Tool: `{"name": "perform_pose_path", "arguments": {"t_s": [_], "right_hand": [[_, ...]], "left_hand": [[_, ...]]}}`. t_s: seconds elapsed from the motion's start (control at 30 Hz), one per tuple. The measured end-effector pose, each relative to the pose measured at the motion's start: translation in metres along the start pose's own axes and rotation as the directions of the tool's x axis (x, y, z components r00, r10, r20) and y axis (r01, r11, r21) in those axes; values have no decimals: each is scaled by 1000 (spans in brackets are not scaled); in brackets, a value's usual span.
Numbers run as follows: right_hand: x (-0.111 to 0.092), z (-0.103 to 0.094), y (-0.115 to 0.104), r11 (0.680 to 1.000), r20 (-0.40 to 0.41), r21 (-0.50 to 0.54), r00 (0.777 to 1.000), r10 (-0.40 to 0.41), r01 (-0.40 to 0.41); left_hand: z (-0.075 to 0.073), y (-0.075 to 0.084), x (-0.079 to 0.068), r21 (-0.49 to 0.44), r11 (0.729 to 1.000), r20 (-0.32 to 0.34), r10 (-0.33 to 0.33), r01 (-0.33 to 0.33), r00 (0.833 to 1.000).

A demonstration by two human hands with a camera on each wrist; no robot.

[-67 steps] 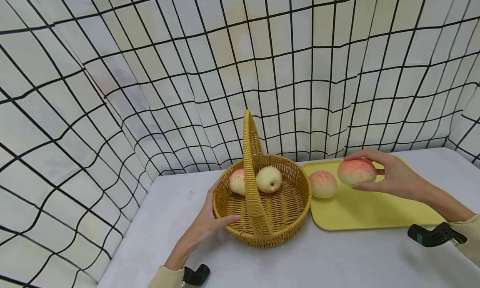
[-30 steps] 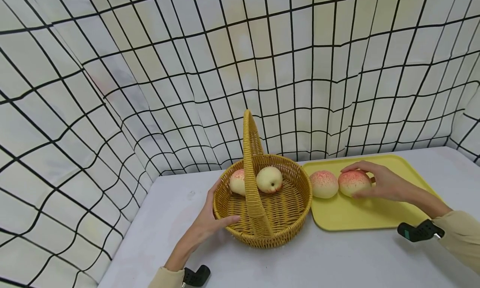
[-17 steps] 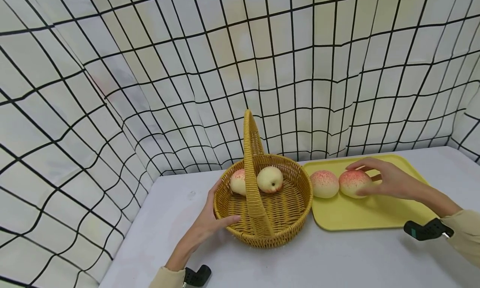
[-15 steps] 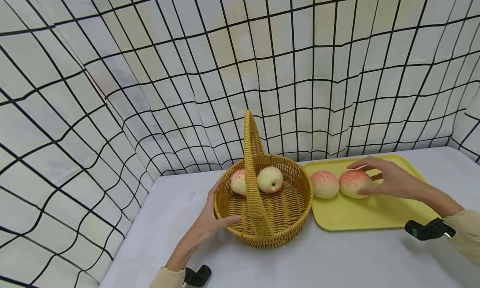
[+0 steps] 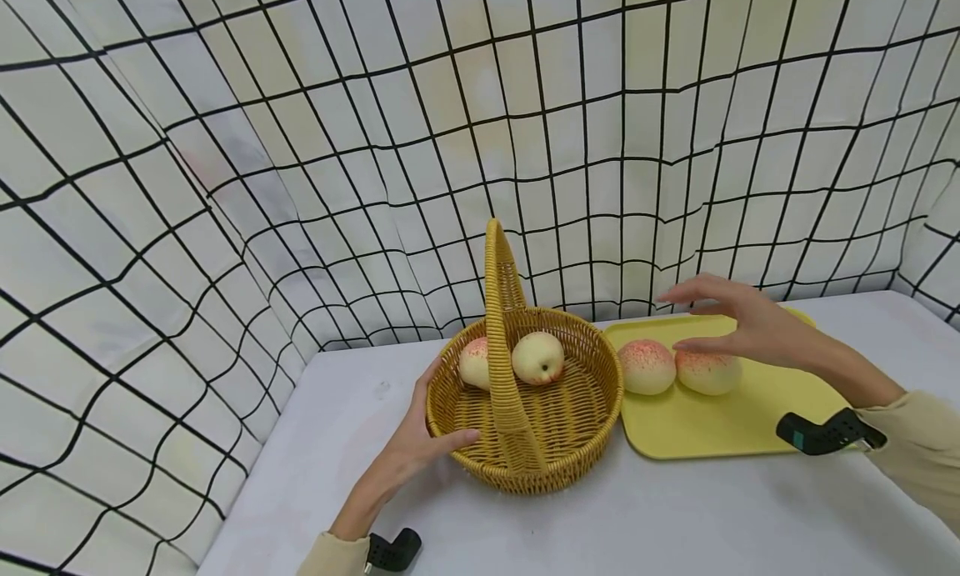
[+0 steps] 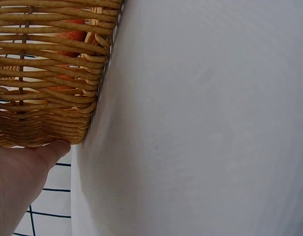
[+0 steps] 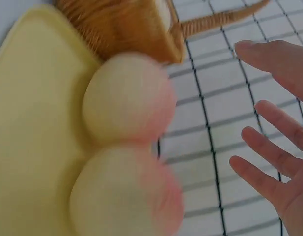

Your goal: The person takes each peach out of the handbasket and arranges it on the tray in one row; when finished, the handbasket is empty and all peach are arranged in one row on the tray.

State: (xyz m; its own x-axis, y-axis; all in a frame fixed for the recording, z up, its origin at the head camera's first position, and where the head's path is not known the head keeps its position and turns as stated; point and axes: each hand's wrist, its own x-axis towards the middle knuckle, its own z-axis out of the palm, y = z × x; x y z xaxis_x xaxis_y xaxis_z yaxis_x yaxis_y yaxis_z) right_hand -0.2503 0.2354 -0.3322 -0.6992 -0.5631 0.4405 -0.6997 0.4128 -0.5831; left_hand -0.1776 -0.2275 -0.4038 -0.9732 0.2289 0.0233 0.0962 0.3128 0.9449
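My left hand [image 5: 416, 434] grips the left side of a woven yellow basket [image 5: 555, 478], its thumb over the rim. In the left wrist view the thumb [image 6: 57, 149] presses against the basket's weave [image 6: 48, 103]. Two peaches lie inside: a pale one [image 5: 538, 358] and a red-speckled one [image 5: 474, 364], partly hidden by the tall handle. On the yellow tray [image 5: 750, 426], two more peaches sit side by side, a left one [image 5: 647, 367] and a right one [image 5: 708, 374]. Just above the right one hovers my right hand [image 5: 757, 326], fingers spread and holding nothing.
The basket and tray stand next to each other on a white-covered table [image 5: 600, 526]. Behind them and to the left rises white cloth with a black grid [image 5: 450, 184]. Each wrist carries a black camera mount [image 5: 828, 433].
Earlier my right hand held a peach above the tray, then lowered it beside the other. It has now let go and risen off that peach. My left hand stays on the basket.
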Motion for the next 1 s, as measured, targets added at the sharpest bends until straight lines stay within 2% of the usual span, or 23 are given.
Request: {"name": "perform_pose_path", "arguments": {"t_s": [0.17, 0.27, 0.43, 0.57, 0.67, 0.83, 1.0], "right_hand": [[38, 25, -21, 993, 47, 104, 997, -69, 63], [57, 44, -28, 987, 73, 150, 995, -62, 50], [79, 82, -34, 979, 85, 205, 996, 1, -18], [87, 107, -36, 983, 60, 179, 998, 26, -37], [91, 119, -35, 986, 63, 160, 998, 29, -39], [97, 131, -31, 987, 136, 151, 990, 38, -58], [97, 137, -30, 989, 200, 121, 978, 61, -86]], "left_hand": [[-2, -1, 0, 10, 1000, -9, -5, 5, 1000], [-2, -2, 1, 11, 1000, -8, -9, 9, 1000], [-3, -1, 1, 5, 1000, -11, -15, 15, 1000], [-3, -2, 1, 7, 1000, -7, -15, 15, 1000], [-2, -1, 0, 1, 1000, -5, -17, 17, 1000], [-1, 0, -1, 6, 1000, -19, -31, 31, 999], [-1, -1, 1, -8, 1000, 0, -8, 8, 1000]]}}
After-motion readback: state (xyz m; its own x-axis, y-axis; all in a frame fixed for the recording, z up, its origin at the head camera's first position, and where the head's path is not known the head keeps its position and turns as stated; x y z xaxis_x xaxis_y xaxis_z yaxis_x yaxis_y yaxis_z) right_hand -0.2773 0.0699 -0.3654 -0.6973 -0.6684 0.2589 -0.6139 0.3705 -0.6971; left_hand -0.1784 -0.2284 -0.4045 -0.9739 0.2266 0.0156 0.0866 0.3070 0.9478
